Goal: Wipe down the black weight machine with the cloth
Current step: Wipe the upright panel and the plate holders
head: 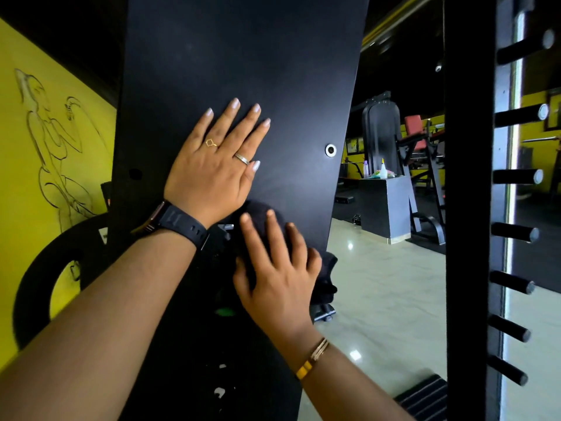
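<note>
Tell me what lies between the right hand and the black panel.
The dark cloth, pressed by the right hand against the panel; head view.

Left hand, centre of frame: pale pearly nail polish; thin gold ring with an open hexagonal motif; plain silver-toned band on a neighbouring finger. Left wrist: black smartwatch, notched black strap, bronze-toned case edge. Right hand, lower centre. Right wrist: slim gold bangles; yellow band beside them. Both forearms bare.
</note>
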A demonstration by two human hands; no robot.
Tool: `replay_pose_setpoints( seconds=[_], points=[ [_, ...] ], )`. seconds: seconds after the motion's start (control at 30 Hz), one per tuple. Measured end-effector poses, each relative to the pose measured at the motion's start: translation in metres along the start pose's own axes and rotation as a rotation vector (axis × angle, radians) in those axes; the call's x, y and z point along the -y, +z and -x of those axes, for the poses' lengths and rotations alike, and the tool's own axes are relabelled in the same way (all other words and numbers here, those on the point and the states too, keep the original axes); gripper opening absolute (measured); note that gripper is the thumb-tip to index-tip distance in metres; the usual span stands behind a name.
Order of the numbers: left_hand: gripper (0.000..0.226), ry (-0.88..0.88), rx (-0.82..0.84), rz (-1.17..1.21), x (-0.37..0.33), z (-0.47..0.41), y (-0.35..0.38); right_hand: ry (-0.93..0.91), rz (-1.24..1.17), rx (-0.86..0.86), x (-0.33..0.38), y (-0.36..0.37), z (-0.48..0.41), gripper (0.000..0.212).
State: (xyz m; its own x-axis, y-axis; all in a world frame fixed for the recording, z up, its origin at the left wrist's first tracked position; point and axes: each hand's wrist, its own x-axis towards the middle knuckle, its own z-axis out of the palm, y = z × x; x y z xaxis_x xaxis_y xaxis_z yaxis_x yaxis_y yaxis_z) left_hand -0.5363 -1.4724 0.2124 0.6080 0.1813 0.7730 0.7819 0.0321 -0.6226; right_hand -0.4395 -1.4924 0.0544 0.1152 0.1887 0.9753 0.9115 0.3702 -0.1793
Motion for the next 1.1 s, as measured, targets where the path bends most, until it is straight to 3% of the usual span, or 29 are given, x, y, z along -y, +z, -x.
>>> replay_pose_setpoints(
  seconds=[0.1,0.37,0.6,0.8,1.1],
  points=[
    [0.054,0.007,0.006,-0.004,0.001,0.001,0.001,-0.134,0.039,-0.031,-0.021,0.005,0.022,0.057],
    [0.055,0.019,0.002,-0.013,0.001,0.002,-0.002,0.052,-0.011,-0.097,-0.049,0.002,-0.036,0.058],
    [0.056,0.013,-0.004,-0.022,-0.001,0.003,0.000,-0.081,0.001,-0.151,-0.058,-0.006,-0.112,0.059],
    [0.057,0.017,-0.024,-0.026,0.000,0.004,0.003,0.110,-0.077,-0.174,-0.063,-0.008,-0.164,0.064],
    [0.054,0.030,-0.024,-0.033,0.001,0.004,0.004,0.226,-0.077,-0.185,-0.050,0.001,-0.112,0.066]
  ],
)
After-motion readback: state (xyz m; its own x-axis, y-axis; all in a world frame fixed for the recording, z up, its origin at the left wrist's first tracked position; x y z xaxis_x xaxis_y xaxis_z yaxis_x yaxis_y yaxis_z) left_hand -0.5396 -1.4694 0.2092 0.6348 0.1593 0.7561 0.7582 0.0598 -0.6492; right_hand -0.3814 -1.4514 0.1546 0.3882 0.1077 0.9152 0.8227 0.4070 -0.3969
